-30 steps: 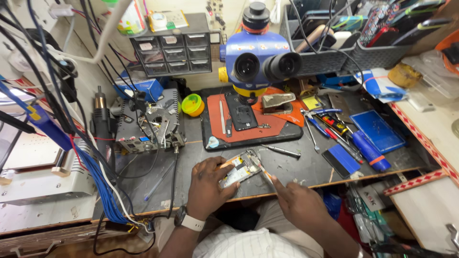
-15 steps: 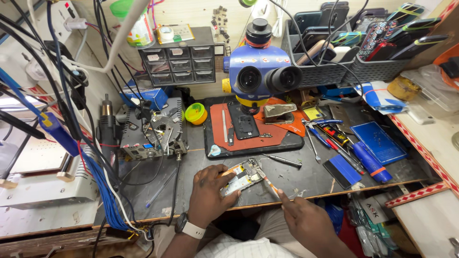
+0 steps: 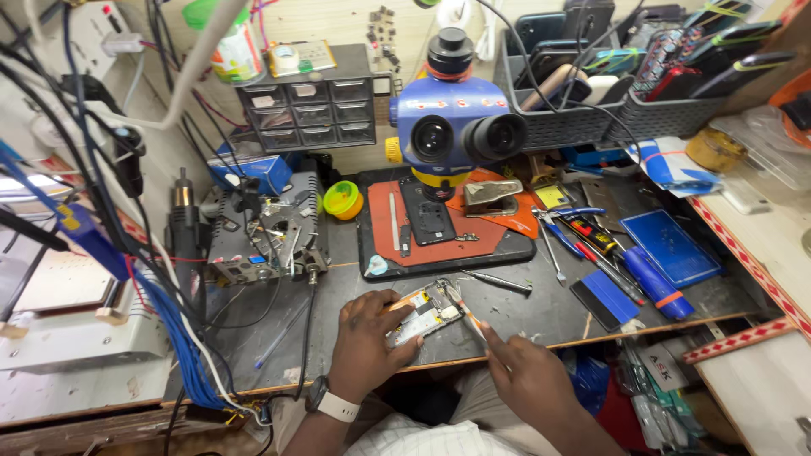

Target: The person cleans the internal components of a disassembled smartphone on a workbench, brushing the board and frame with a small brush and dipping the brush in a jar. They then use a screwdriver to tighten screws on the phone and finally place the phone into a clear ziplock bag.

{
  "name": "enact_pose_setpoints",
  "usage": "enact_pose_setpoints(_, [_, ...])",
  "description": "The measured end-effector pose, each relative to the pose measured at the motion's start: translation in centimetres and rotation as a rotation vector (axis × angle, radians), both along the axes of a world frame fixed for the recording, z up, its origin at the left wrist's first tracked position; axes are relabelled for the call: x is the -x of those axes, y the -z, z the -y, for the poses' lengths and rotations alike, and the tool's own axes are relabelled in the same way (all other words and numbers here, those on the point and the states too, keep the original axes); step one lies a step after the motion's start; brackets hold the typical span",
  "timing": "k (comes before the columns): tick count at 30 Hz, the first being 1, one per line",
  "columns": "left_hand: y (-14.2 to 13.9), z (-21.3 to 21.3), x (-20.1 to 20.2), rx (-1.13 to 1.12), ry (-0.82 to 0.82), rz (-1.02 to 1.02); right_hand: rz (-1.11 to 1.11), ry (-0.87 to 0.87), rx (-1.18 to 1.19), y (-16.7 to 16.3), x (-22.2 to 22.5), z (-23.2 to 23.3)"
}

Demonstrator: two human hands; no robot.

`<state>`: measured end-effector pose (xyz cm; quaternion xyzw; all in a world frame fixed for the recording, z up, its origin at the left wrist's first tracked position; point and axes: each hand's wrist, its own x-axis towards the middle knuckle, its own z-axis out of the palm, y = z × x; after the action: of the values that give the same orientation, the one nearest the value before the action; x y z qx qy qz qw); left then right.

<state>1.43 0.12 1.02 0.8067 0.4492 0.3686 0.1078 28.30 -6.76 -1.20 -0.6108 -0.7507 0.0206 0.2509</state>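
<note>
Left hand lies palm down, fingers curled in a grip, wrist banded. Right hand is angled inward, fingertips pinched together, forearm low.

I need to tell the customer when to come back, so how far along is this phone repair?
Done: the phone lies opened on the bench, its inner boards bare. In hand: the left hand steadies it while the right hand works a thin tool at its upper edge. Left: it is not closed up, and another phone lies on the mat under the microscope.
</note>
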Motion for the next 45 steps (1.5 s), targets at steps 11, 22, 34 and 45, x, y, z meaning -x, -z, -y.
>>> enact_pose_setpoints(11, [-0.2,0.0,-0.1,0.001,-0.003,0.026,-0.182,-0.075,0.011,-1.7,0.7,-2.7])
enact_pose_setpoints(22, [0.0,0.1,-0.1,0.020,-0.009,0.030,-0.259,-0.073,0.070,-2.3,-0.3,-3.0])
enact_pose_setpoints(34, [-0.1,0.0,0.6,0.062,0.084,0.047,-0.170,-0.096,-0.044,-1.7,-0.1,-2.1])
enact_pose_setpoints(45, [-0.2,0.0,0.5,0.027,0.077,0.051,-0.130,-0.049,0.007,-1.1,0.2,-2.0])
